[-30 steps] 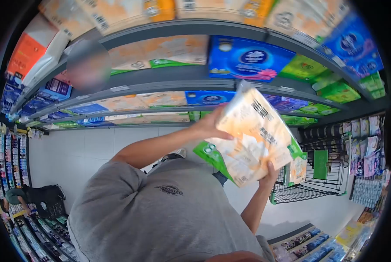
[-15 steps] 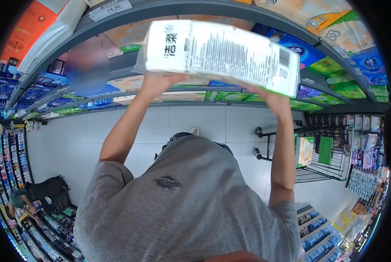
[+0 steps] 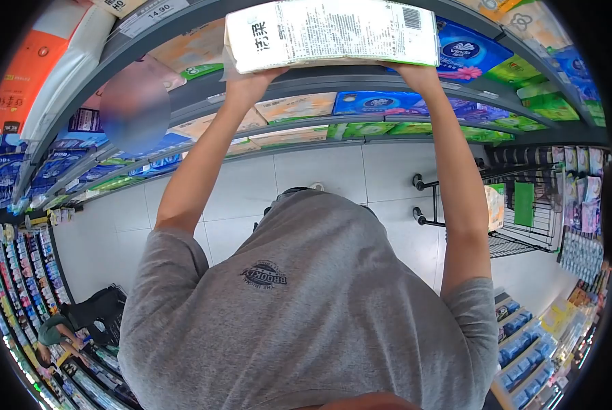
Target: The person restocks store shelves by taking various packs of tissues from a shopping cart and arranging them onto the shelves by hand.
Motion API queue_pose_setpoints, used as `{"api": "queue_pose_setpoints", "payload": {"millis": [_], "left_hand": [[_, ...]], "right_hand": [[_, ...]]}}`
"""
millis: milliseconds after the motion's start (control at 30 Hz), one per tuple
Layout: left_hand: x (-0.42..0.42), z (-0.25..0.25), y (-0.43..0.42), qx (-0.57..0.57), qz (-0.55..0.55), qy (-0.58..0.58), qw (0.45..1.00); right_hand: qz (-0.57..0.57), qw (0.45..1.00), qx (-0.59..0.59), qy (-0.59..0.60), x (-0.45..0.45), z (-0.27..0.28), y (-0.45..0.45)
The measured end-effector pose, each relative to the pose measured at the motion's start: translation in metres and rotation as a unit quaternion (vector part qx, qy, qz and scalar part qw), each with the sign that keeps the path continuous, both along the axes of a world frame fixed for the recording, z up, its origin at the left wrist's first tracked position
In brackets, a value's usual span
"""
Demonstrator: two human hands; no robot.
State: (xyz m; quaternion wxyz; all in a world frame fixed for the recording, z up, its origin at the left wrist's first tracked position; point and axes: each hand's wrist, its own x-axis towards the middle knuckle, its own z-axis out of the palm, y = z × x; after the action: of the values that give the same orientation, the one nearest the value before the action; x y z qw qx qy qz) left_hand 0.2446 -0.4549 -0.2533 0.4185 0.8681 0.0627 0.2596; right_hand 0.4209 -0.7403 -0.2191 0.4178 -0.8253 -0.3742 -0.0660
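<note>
A large white tissue pack (image 3: pixel 333 35) with dark printed text and a barcode is held up in front of the shelf. My left hand (image 3: pixel 251 83) grips its lower left end from beneath, with the fingertips mostly hidden. Under the right end, my right hand (image 3: pixel 419 74) is closed on the same pack, its fingers tucked behind it. Just right of the pack lies a blue Vinda tissue pack (image 3: pixel 464 51) on the shelf. Another blue pack (image 3: pixel 378 102) sits on the tier below, between my forearms.
Shelf tiers (image 3: pixel 203 106) with tissue packs curve across the front. A shopping cart (image 3: pixel 525 212) holding packs stands on the right. At lower left a person (image 3: pixel 56 331) bends beside a black basket. A price tag (image 3: pixel 154 15) reads 14.90.
Both hands have raised the white tissue pack farther up and toward the shelf, and it has shifted slightly left. It now lies more level. More of the lower packs shows.
</note>
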Motion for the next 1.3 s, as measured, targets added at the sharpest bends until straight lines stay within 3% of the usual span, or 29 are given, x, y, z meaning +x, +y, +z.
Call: {"api": "queue_pose_setpoints", "payload": {"millis": [167,233,267,333,367,400,467,533,600,900,1067,1300], "left_hand": [[0.008,-0.007,-0.010,-0.038,-0.014,0.038,0.998],[0.014,-0.005,-0.014,-0.015,0.027,0.027,0.999],[0.018,-0.002,-0.015,-0.013,0.019,0.024,0.999],[0.025,0.005,-0.012,-0.030,0.046,0.129,0.990],[0.026,0.005,-0.011,-0.046,0.055,0.110,0.991],[0.030,0.000,-0.005,-0.039,0.043,0.111,0.992],[0.038,-0.019,0.008,0.004,0.065,0.102,0.993],[0.043,-0.034,0.011,-0.006,0.044,0.166,0.985],[0.042,-0.038,0.006,-0.194,-0.002,0.182,0.964],[0.057,-0.056,0.001,-0.138,0.028,0.192,0.971],[0.056,-0.063,0.008,-0.015,0.053,0.191,0.980],[0.054,-0.058,-0.004,-0.025,0.087,0.168,0.982]], "right_hand": [[-0.005,0.998,-0.035,0.057,0.013,-0.008,-0.004],[0.000,0.995,-0.048,0.085,0.018,-0.006,-0.007],[-0.025,0.994,-0.053,0.096,0.018,-0.003,-0.007],[-0.078,0.988,-0.057,0.121,0.018,-0.002,-0.006],[-0.145,0.980,-0.076,0.110,0.019,-0.002,-0.002],[-0.147,0.984,0.051,0.086,0.019,-0.013,0.007],[-0.215,0.973,0.062,0.058,0.006,-0.020,0.014],[-0.239,0.968,0.032,0.069,-0.010,-0.025,0.021],[-0.263,0.961,0.003,0.082,-0.023,-0.033,0.029],[-0.259,0.951,0.026,0.167,-0.030,-0.034,0.041],[-0.248,0.957,0.029,0.151,-0.030,-0.045,0.040],[-0.272,0.950,-0.033,0.151,-0.068,-0.048,0.059]]}}
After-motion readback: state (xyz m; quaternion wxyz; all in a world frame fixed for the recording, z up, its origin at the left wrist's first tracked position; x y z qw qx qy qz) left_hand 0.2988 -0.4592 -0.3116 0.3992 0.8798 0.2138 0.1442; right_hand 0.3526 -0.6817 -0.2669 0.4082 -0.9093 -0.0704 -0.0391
